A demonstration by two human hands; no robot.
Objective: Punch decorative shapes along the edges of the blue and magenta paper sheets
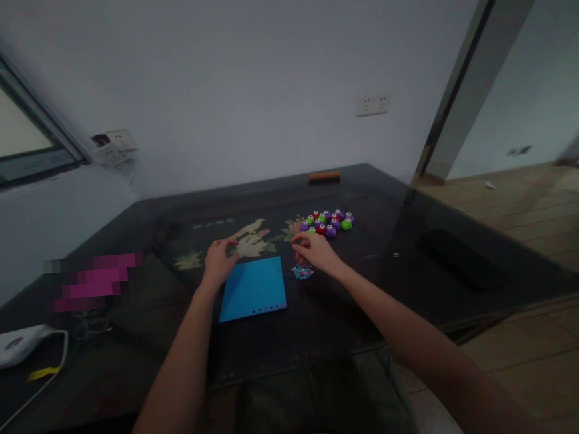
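A blue sheet of paper (253, 288) lies flat on the dark glass-topped table (328, 321), with a row of small punched shapes along its near edge. My left hand (218, 259) rests at the sheet's far left corner, fingers curled, and seems to pinch a small greenish thing; it is too dim to be sure. My right hand (314, 250) hovers just right of the sheet, fingers bent, above a small heap of punched paper bits (302, 271). Beyond it sits a cluster of small purple, green and red craft punches (328, 222).
A black flat object (459, 257) lies at the table's right. A white device with a cable (9, 347) sits at the near left edge, and a blurred pink patch (94, 282) is beside it. An orange-brown bar (324, 175) lies at the far edge. Wooden floor spreads right.
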